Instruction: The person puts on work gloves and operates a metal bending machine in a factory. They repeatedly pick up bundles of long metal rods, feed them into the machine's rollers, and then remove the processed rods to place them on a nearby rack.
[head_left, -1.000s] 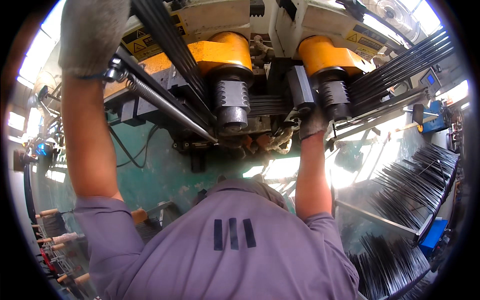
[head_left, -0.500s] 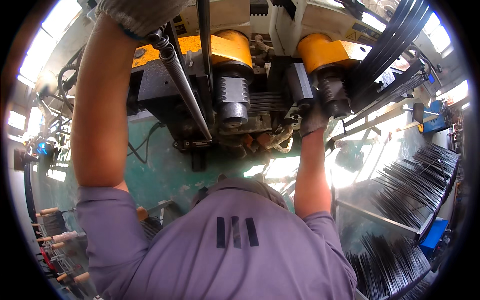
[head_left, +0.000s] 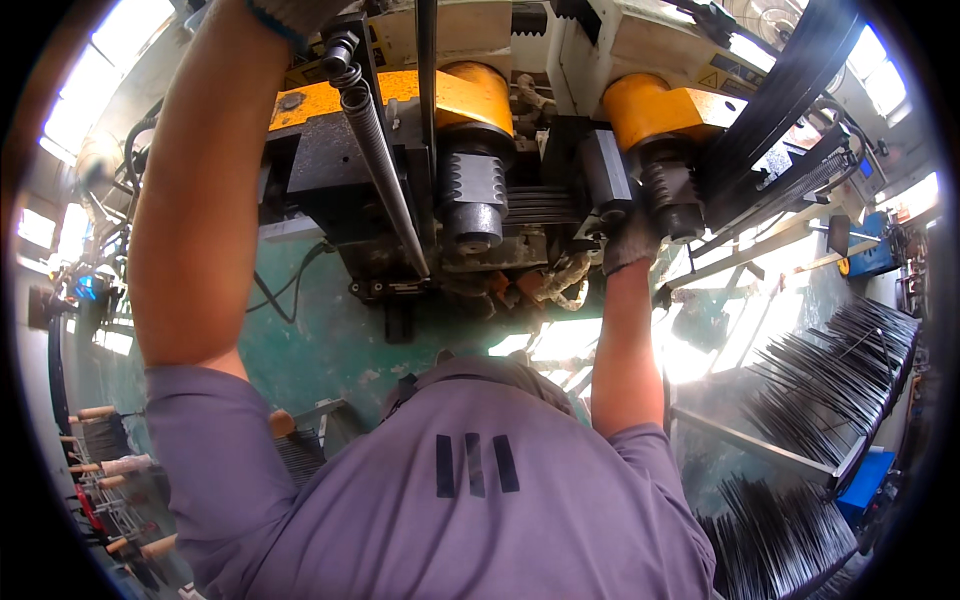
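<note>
My left hand (head_left: pixel 292 12), in a knitted glove, reaches up past the upper edge; its fingers are out of view. Closest to it are a bolt head and a coil spring on a slanted rod (head_left: pixel 378 165). My right hand (head_left: pixel 632 243), also gloved, is raised among the machine parts, just under a dark rectangular block (head_left: pixel 605 172) and beside a ribbed metal cylinder (head_left: pixel 672 190). The block and cylinder hide its fingers, so its grip does not show. Between the two cylinders lies a stack of dark flat strips (head_left: pixel 543 206).
Yellow machine arms (head_left: pixel 480 100) carry the cylinders ahead of me. Long black bars (head_left: pixel 785 95) slant across the upper right. Bundles of thin dark rods (head_left: pixel 835 370) lie on racks at right, near a blue box (head_left: pixel 868 485). Wooden-handled rods (head_left: pixel 100 465) stand at left.
My left hand has gone further up, mostly out of view. The black bars at upper right, spread apart before, now look bunched together. My right hand stays in about the same place.
</note>
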